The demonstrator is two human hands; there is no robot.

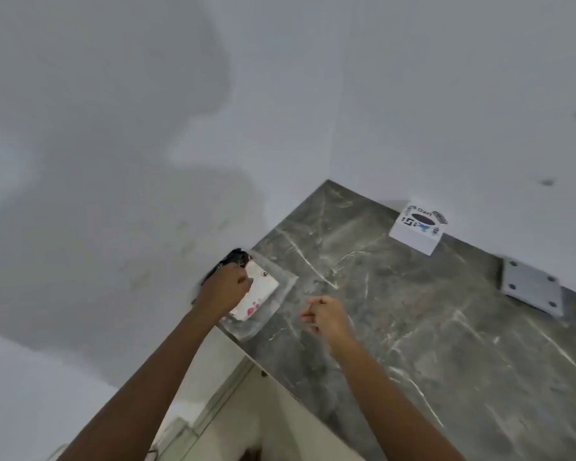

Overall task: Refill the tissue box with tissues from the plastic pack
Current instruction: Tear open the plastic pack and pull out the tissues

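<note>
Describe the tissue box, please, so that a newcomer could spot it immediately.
Start at the grey marble counter and follow its far edge along the wall. The tissue box is the small white cube there, right of the corner, apart from both hands. Its dark oval top opening and printing distinguish it from the flat metal plate nearby.

Both bare arms reach forward; the left hand (pixel 225 287) is curled closed, the right hand (pixel 326 316) loosely fisted, apart.

clear plastic pack (pixel 269 304) lying flat at the counter's left edge, white tissue box (pixel 416 232) against the far wall
</note>
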